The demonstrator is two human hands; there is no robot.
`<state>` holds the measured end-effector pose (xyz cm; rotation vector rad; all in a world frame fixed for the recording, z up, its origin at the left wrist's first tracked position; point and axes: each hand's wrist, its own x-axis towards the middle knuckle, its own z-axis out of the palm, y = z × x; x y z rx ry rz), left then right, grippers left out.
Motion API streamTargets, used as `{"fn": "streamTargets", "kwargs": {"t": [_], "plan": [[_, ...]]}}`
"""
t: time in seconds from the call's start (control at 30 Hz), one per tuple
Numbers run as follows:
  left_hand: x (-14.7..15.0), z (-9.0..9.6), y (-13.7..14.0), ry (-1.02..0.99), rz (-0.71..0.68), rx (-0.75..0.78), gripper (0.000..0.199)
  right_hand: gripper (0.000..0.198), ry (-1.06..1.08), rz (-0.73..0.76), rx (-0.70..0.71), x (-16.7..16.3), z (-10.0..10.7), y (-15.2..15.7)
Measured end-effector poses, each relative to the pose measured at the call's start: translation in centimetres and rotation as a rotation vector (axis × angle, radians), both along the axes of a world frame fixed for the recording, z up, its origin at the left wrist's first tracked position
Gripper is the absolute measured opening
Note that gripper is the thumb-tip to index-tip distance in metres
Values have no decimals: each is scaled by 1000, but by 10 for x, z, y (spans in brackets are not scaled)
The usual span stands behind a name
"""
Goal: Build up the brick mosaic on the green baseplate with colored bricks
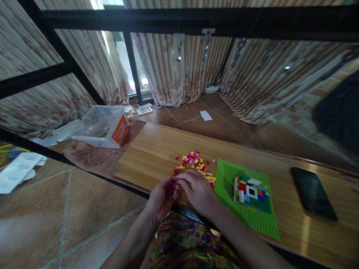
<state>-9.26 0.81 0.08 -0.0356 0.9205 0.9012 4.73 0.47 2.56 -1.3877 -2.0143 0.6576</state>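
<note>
My left hand (pixel 160 198) is cupped at the table's near edge, with several small dark-pink toy bricks (pixel 170 188) in its palm. Bent over toward it is my right hand (pixel 199 189), its fingertips at the left hand's fingers and its thumb drawn in. Whatever the right fingers may pinch is hidden. Just beyond the hands lies a loose heap of toy bricks (pixel 193 158) in red, yellow, orange and pink, partly covered by the right hand. To the right, a green baseplate (pixel 224 175) carries a low multicoloured brick build (pixel 251 192).
A black phone (pixel 314 194) rests at the right on the wooden tabletop (pixel 157 149). At the far left stands a clear plastic box (pixel 95 129) with an orange label and a few pieces inside. A black metal frame (pixel 168 18) crosses above, before curtains (pixel 179 74).
</note>
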Motion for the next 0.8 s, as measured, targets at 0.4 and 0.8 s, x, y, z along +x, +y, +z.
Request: {"fn": "streamTargets", "kwargs": {"t": [0.4, 0.8], "plan": [[-6, -2, -4, -29, -53, 44, 9, 23, -450, -233, -70, 58, -21, 80], [-8, -3, -1, -37, 13, 46, 20, 22, -516, -202, -121, 56, -30, 86]]}}
